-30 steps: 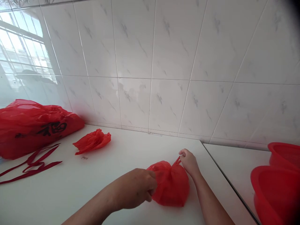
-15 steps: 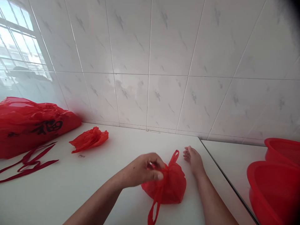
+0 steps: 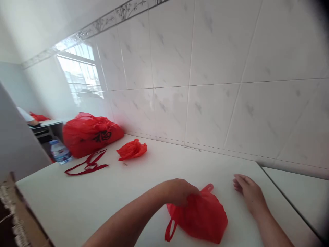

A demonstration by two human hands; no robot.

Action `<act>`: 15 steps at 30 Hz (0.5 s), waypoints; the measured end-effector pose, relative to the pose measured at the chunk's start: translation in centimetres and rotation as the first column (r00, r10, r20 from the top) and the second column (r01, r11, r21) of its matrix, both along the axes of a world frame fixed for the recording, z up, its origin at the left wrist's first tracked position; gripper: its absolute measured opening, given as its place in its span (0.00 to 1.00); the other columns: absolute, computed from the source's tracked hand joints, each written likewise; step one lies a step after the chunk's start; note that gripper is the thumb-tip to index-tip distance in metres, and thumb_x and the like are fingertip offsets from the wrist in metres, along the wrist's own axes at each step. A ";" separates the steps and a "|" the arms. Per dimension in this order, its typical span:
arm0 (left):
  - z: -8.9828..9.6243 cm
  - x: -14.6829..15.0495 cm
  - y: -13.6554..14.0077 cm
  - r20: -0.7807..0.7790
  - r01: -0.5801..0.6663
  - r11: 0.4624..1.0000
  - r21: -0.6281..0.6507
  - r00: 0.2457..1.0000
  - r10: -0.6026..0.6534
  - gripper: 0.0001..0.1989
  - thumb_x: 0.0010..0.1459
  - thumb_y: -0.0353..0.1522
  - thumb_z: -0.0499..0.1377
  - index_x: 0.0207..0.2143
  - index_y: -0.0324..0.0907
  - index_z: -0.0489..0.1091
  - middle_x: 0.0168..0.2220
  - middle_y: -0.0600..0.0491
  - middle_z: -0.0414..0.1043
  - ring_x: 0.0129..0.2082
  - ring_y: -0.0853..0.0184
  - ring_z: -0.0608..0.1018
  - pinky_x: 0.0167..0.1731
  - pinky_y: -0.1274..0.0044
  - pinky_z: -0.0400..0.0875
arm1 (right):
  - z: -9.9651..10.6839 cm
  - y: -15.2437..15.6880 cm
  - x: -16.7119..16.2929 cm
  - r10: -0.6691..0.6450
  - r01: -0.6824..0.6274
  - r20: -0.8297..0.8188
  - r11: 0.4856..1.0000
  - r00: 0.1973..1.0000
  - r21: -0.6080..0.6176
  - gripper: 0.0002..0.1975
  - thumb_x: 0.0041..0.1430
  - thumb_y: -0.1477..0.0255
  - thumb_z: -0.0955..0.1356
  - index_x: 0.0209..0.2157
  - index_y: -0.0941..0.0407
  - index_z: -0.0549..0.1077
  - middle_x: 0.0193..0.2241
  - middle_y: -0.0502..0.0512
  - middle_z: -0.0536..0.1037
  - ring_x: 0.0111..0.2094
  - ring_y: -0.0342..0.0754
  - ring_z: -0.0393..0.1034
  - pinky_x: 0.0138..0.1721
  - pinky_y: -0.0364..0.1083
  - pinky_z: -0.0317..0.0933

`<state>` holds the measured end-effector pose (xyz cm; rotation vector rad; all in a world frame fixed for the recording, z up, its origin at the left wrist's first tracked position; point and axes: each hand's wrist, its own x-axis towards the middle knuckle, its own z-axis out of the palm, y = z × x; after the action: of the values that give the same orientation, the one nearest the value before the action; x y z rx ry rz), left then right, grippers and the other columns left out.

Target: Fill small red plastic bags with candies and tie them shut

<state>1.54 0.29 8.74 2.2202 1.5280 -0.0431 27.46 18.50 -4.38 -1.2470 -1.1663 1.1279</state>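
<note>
A small red plastic bag (image 3: 202, 218) lies bunched on the white countertop (image 3: 102, 192) in front of me. My left hand (image 3: 180, 192) grips its gathered top near the handles; one handle loop hangs toward me, the other sticks up at the back. My right hand (image 3: 248, 193) rests flat on the counter just right of the bag, fingers apart, holding nothing.
A large red bag (image 3: 89, 133) with black print sits at the back left against the tiled wall. A crumpled small red bag (image 3: 131, 150) and red plastic strips (image 3: 87, 165) lie near it. A water bottle (image 3: 59, 151) stands at the counter's left end. A cardboard edge (image 3: 17, 212) is at lower left.
My view swung left, so the red basins at right left the picture. My right hand let go of the bag's handle and settled on the counter. My left hand keeps hold of the bag's top.
</note>
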 end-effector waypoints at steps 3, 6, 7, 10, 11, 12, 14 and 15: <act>2.7 -3.9 -1.6 -0.022 -0.157 0.987 0.036 0.987 0.158 0.27 0.47 0.26 0.57 0.51 0.54 0.69 0.44 0.53 0.75 0.39 0.59 0.76 0.30 0.74 0.67 | -0.6 0.6 0.1 0.016 -0.016 0.019 1.000 1.000 -0.019 0.23 0.38 0.57 0.72 0.34 0.56 0.73 0.29 0.54 0.75 0.30 0.47 0.70 0.33 0.46 0.67; 5.4 -9.2 -4.0 -0.048 -0.373 0.916 0.146 0.922 0.383 0.25 0.45 0.27 0.60 0.48 0.52 0.71 0.41 0.55 0.76 0.36 0.61 0.75 0.31 0.76 0.66 | -0.6 0.5 0.1 0.024 -0.020 0.072 0.998 0.997 -0.055 0.20 0.40 0.58 0.71 0.35 0.55 0.73 0.32 0.56 0.76 0.31 0.50 0.71 0.37 0.49 0.66; 6.2 -11.2 -5.1 -0.054 -0.433 0.880 0.194 0.891 0.451 0.24 0.45 0.27 0.60 0.48 0.50 0.71 0.40 0.55 0.76 0.36 0.62 0.75 0.32 0.77 0.66 | -0.4 0.3 0.1 0.026 -0.018 0.108 0.998 0.994 -0.067 0.19 0.41 0.59 0.70 0.35 0.54 0.73 0.33 0.57 0.77 0.31 0.51 0.72 0.38 0.49 0.65; 8.8 -17.4 -9.4 -0.050 -0.605 0.717 0.347 0.752 0.658 0.22 0.46 0.25 0.58 0.46 0.45 0.72 0.38 0.56 0.76 0.36 0.65 0.74 0.36 0.78 0.65 | -0.1 0.1 0.1 0.044 -0.022 0.254 0.996 0.966 -0.086 0.16 0.46 0.58 0.68 0.35 0.51 0.73 0.34 0.57 0.78 0.33 0.52 0.73 0.40 0.50 0.63; 9.6 -19.4 -11.2 -0.042 -0.658 0.641 0.395 0.684 0.728 0.23 0.44 0.24 0.59 0.46 0.44 0.71 0.38 0.56 0.76 0.35 0.65 0.74 0.36 0.78 0.65 | -0.2 0.2 0.1 0.049 -0.023 0.293 0.996 0.955 -0.090 0.15 0.47 0.58 0.67 0.36 0.50 0.73 0.34 0.57 0.78 0.33 0.51 0.73 0.40 0.50 0.63; 10.4 -21.4 -13.2 -0.025 -0.705 0.553 0.445 0.607 0.794 0.24 0.42 0.24 0.60 0.46 0.43 0.71 0.37 0.56 0.76 0.35 0.65 0.75 0.36 0.78 0.65 | -0.4 0.3 0.2 0.052 -0.023 0.318 0.995 0.947 -0.095 0.15 0.47 0.57 0.67 0.36 0.50 0.73 0.34 0.57 0.78 0.33 0.51 0.74 0.40 0.50 0.63; 11.8 -24.8 -17.6 0.031 -0.766 0.378 0.520 0.459 0.888 0.23 0.39 0.26 0.61 0.43 0.41 0.72 0.33 0.59 0.77 0.32 0.66 0.75 0.34 0.79 0.66 | -1.1 0.9 0.2 0.059 -0.028 0.328 0.995 0.943 -0.097 0.15 0.47 0.57 0.67 0.35 0.49 0.73 0.34 0.57 0.79 0.32 0.51 0.74 0.38 0.50 0.63; 12.4 -26.3 -19.9 0.068 -0.779 0.302 0.550 0.402 0.913 0.20 0.39 0.27 0.61 0.40 0.41 0.73 0.29 0.62 0.77 0.31 0.67 0.75 0.34 0.80 0.65 | -1.5 1.3 0.2 0.049 -0.023 0.343 0.997 0.938 -0.079 0.15 0.47 0.56 0.67 0.35 0.49 0.73 0.34 0.58 0.79 0.31 0.51 0.75 0.36 0.49 0.63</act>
<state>-24.79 -19.57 21.12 1.3430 3.0109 0.4805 27.70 19.80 -5.92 -1.5302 -1.4222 1.0099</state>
